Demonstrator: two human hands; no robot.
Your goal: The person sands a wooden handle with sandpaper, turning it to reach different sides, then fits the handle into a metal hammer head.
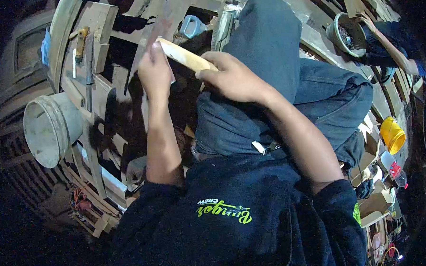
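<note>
My right hand is closed around the near end of a pale yellowish wooden piece, thumb below and fingers over the top. The piece slants up and left to my left hand. That hand is closed, its thumb tip right at the far end of the wood. A flat reddish-brown strip runs past the left hand; what it is I cannot tell. Both hands are above the dark gap in front of my bent, jeans-covered leg.
A white bucket lies tilted at left, below a wooden-handled tool on boards. A blue plastic container is beyond my hands. At upper right, another person's arm reaches to a grey bucket. A yellow bucket is at right.
</note>
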